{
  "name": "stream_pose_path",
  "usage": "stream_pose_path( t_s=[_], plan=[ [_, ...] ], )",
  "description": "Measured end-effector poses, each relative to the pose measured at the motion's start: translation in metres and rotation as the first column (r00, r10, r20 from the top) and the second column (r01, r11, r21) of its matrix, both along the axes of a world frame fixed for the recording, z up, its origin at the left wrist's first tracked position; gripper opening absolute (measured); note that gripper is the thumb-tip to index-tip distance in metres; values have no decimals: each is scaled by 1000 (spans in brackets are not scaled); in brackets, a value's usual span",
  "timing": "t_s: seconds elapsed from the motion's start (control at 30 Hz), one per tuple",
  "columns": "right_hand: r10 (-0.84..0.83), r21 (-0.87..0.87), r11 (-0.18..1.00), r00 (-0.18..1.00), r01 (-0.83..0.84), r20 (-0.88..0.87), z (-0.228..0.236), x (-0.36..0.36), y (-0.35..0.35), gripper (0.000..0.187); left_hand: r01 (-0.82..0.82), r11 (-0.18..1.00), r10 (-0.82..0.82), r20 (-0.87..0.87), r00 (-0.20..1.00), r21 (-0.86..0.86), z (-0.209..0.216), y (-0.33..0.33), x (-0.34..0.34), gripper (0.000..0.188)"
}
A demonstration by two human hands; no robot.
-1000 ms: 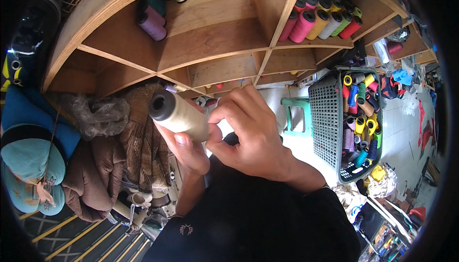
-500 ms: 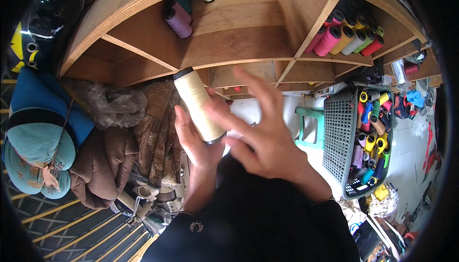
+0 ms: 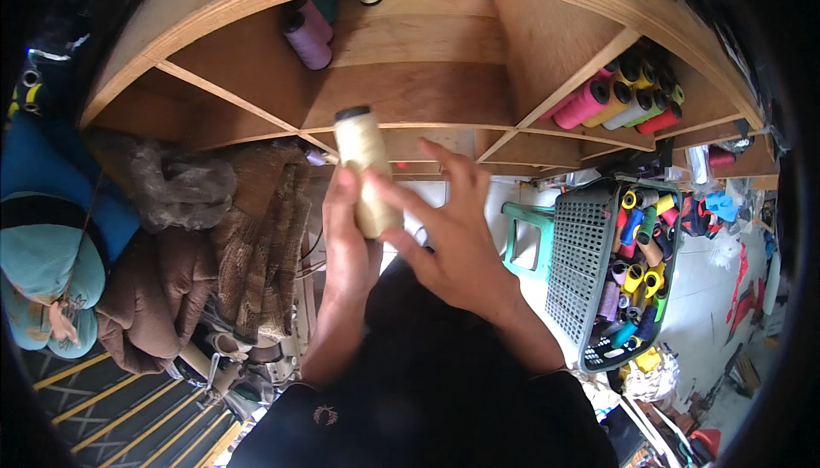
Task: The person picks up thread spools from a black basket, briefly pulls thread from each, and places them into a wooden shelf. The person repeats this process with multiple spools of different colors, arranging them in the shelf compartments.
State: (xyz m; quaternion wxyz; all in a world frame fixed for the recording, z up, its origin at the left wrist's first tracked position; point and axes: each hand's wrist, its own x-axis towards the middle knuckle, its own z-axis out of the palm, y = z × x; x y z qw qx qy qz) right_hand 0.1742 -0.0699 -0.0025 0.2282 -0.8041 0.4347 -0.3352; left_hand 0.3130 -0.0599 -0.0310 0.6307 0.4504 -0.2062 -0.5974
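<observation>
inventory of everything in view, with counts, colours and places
cream spool: 1, cream with dark end, centre
shelf: 1, brown wood, ahead
purple spools: 2, purple, shelf, left
bright spools: several, pink, yellow, grey, green, red, shelf, right
basket: 1, dark green-grey, right
basket spools: many, mixed colours, inside it
stool: 1, green, left of basket
plastic: 1, clear, left
ribbed cloth: brown, left, count unclear
cushion: 1, dark brown, left
teal bundle: 1, teal, far left
other clutter: too small to tell
shirt: 1, black, bottom
left hand: 1, round cream spool
right hand: 1, fingers spread, at cream spool
</observation>
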Motion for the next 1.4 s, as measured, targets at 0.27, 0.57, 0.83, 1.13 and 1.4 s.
stream_pose_path(
  t_s=[0.27,0.57,0.83,1.13,1.4],
  plan=[
    [-137,343,937,838,-63,528,-42,5,-63,62,202,941,-41,503,863,-270,-6,-69,-9,33],
    [-164,178,982,753,63,638,-88,75,-206,37,-84,914,376,750,545,-397,-37,-151,11,51],
    [-194,109,980,707,165,680,-133,136,-293,33,-153,947,312,695,647,-283,-41,-124,8,37],
    [-338,109,927,673,360,658,-138,165,-317,31,-193,956,293,683,669,-221,-51,-101,22,20],
    [-418,115,882,647,456,637,-142,161,-326,29,-150,974,227,672,705,-171,-66,-92,18,17]
  ],
)
